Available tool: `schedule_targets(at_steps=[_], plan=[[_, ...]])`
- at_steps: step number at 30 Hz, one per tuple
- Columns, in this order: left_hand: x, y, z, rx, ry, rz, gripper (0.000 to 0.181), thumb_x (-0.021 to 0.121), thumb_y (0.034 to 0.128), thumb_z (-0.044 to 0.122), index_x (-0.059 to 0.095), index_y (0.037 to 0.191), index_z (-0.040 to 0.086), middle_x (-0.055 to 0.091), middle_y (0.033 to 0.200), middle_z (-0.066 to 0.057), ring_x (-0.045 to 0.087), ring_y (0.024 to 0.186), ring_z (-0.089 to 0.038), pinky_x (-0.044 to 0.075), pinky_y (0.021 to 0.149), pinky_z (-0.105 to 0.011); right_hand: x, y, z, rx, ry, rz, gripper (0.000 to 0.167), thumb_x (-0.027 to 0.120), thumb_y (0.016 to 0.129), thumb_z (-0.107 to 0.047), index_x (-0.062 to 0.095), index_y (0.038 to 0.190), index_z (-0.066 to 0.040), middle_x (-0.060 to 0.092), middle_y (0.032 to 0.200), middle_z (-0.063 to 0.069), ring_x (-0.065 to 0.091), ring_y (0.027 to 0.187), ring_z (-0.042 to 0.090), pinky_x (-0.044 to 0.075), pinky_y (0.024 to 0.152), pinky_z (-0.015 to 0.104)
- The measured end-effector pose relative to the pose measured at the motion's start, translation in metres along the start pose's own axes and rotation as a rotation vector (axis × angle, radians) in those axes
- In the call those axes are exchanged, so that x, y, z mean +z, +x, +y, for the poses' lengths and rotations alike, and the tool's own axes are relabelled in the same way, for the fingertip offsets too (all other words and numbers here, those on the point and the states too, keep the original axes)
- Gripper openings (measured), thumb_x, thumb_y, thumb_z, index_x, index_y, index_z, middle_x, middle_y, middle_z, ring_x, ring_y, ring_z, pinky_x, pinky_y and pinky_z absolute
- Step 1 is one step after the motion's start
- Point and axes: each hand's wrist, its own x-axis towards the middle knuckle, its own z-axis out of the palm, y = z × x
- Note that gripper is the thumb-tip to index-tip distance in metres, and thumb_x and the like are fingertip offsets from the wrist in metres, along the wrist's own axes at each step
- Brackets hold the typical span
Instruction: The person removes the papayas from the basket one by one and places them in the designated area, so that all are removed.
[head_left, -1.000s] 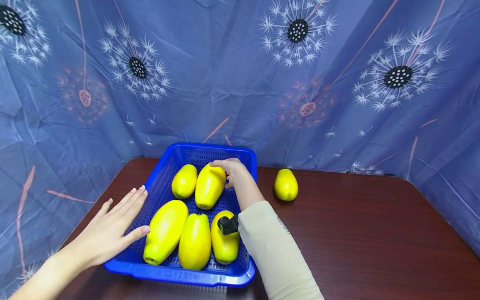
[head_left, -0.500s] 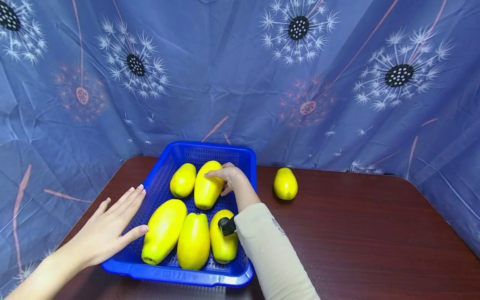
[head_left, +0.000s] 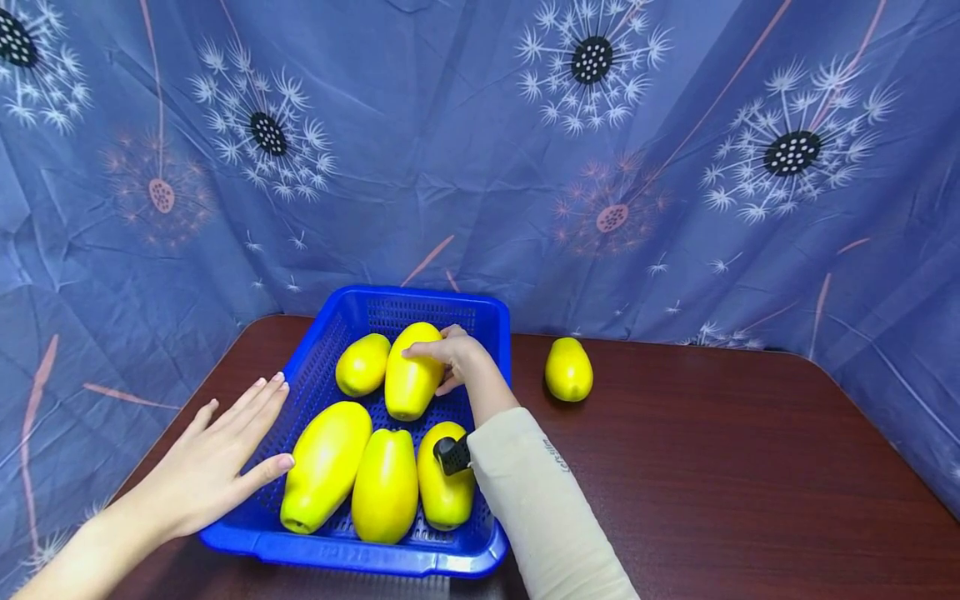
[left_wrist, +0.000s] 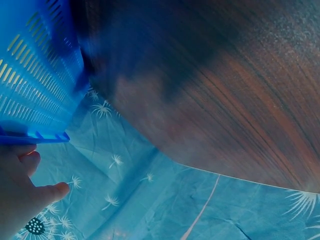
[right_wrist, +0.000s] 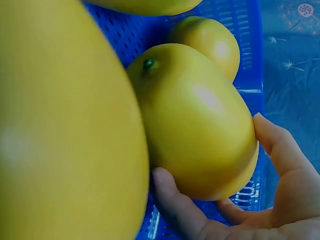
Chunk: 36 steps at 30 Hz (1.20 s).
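In the head view, several smooth yellow papayas lie in a blue plastic basket (head_left: pixel 360 554). My right hand (head_left: pixel 459 357) grips the papaya (head_left: pixel 411 385) at the back middle, thumb over its upper side and fingers around its right. The right wrist view shows my fingers (right_wrist: pixel 175 202) curved about this papaya (right_wrist: pixel 200 125), its small green stem end facing the camera. With fingers straight, my left hand (head_left: pixel 217 462) rests on the basket's left rim. Part of that left hand (left_wrist: pixel 25 180) shows below the rim in the left wrist view. Some right fingers are hidden behind the fruit.
Another papaya (head_left: pixel 568 370) lies on the dark wooden table (head_left: pixel 720 467), right of the basket. A smaller papaya (head_left: pixel 363 365) sits left of the gripped one. Three more fill the basket's front. A blue dandelion-print cloth (head_left: pixel 450 150) hangs behind the table.
My right hand has slid from the papaya's top end toward its middle, thumb now lying across its upper side. The gripped papaya has hardly moved. My left hand stays on the rim.
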Motion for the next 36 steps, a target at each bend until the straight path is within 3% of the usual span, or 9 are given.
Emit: schedule_targets(at_steps=[11, 19, 26, 36], plan=[[-0.001, -0.001, 0.0, -0.016, -0.006, -0.016, 0.075, 0.053, 0.0917, 0.044, 0.022, 0.148, 0.005, 0.021, 0.153, -0.012, 0.005, 0.143, -0.02, -0.004, 0.107, -0.059, -0.004, -0.002, -0.008, -0.011, 0.091, -0.048, 0.083, 0.079, 0.073, -0.03, 0.033, 0.141, -0.015, 0.048, 0.117, 0.027, 0.058, 0.094, 0.038, 0.056, 0.062, 0.039], [-0.001, -0.001, 0.001, -0.023, 0.006, -0.023, 0.075, 0.052, 0.0915, 0.045, 0.023, 0.148, 0.004, 0.022, 0.152, -0.014, 0.007, 0.142, -0.022, -0.002, 0.107, -0.06, -0.009, 0.0, -0.014, 0.013, 0.234, -0.119, 0.067, 0.076, 0.076, -0.03, 0.043, 0.132, -0.012, 0.057, 0.102, 0.022, 0.062, 0.09, 0.035, 0.055, 0.071, 0.04], [-0.003, 0.001, 0.002, -0.031, -0.014, -0.047, 0.076, 0.051, 0.0917, 0.046, 0.022, 0.148, 0.004, 0.02, 0.153, -0.014, 0.003, 0.143, -0.021, -0.003, 0.107, -0.061, -0.021, -0.001, -0.018, 0.016, 0.282, -0.165, 0.062, 0.072, 0.08, -0.029, 0.044, 0.132, -0.013, 0.055, 0.113, 0.024, 0.06, 0.101, 0.038, 0.053, 0.079, 0.043], [-0.003, 0.001, 0.002, -0.016, -0.013, -0.021, 0.075, 0.052, 0.092, 0.044, 0.021, 0.148, 0.004, 0.021, 0.153, -0.014, 0.001, 0.142, -0.018, -0.001, 0.107, -0.059, -0.038, -0.021, -0.038, -0.046, 0.37, -0.248, 0.076, 0.065, 0.085, -0.031, 0.021, 0.146, -0.025, 0.044, 0.131, 0.025, 0.052, 0.114, 0.04, 0.046, 0.09, 0.046]])
